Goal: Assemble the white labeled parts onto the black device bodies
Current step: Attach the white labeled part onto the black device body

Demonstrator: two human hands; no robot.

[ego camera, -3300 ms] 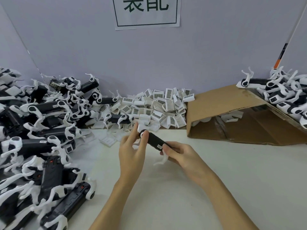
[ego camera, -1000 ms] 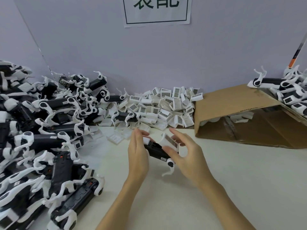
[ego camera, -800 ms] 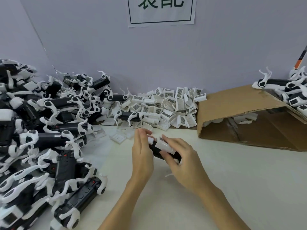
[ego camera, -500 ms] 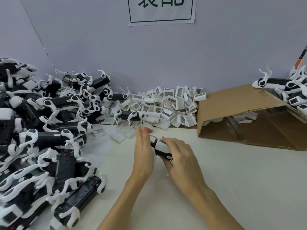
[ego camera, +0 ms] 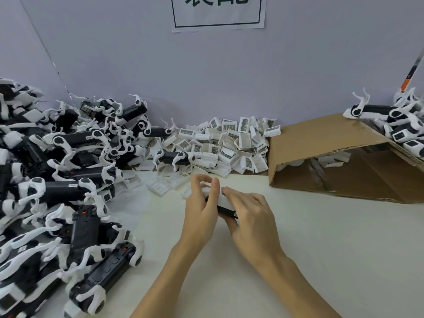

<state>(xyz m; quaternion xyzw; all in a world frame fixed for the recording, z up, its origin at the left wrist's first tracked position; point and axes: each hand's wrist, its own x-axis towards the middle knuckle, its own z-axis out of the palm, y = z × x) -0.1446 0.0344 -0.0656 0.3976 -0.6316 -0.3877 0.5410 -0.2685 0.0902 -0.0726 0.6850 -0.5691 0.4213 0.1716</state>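
Note:
A black device body sits between my two hands over the middle of the table, mostly hidden by them. On top of it lies a white labeled part. My left hand grips the body's left end, fingers curled round it. My right hand covers the right end and presses the white part down with its fingers while the thumb wraps under the body. Loose white labeled parts lie heaped against the back wall.
A big pile of black bodies with white arms fills the left side. A tipped cardboard box lies at the right, with more devices stacked on top of it. A few white parts lie just behind my hands.
My right hand brought a white labeled part onto the black body and closed over it. Both hands have drawn together round the device, which now shows far less.

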